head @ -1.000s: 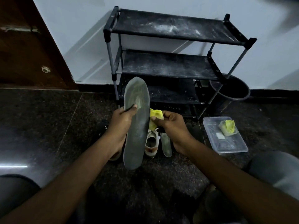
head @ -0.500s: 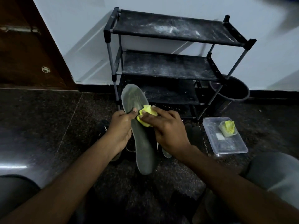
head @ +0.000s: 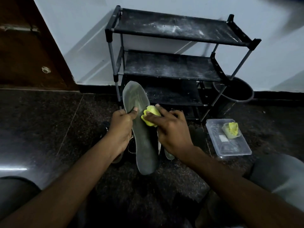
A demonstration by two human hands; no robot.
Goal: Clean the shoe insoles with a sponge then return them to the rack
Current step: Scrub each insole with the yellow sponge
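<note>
A long grey insole [head: 143,142] is held upright above the floor, its toe end up in front of the black shoe rack [head: 172,66]. My left hand [head: 120,129] grips its left edge, thumb across the face. My right hand [head: 171,130] holds a yellow sponge [head: 150,116] and presses it against the insole's upper half. Another insole [head: 169,155] lies on the floor, mostly hidden behind my right hand. A pale shoe [head: 131,145] shows partly behind the held insole.
A clear plastic tub [head: 230,150] with a second yellow sponge [head: 231,130] sits on the floor at the right. A dark bucket [head: 236,94] stands beside the rack. A wooden door [head: 24,46] is at the left. My knees frame the bottom corners.
The insole tilted back from a near edge-on pose to face me. My right hand brought the sponge from behind it onto its surface and rubs slightly lower now.
</note>
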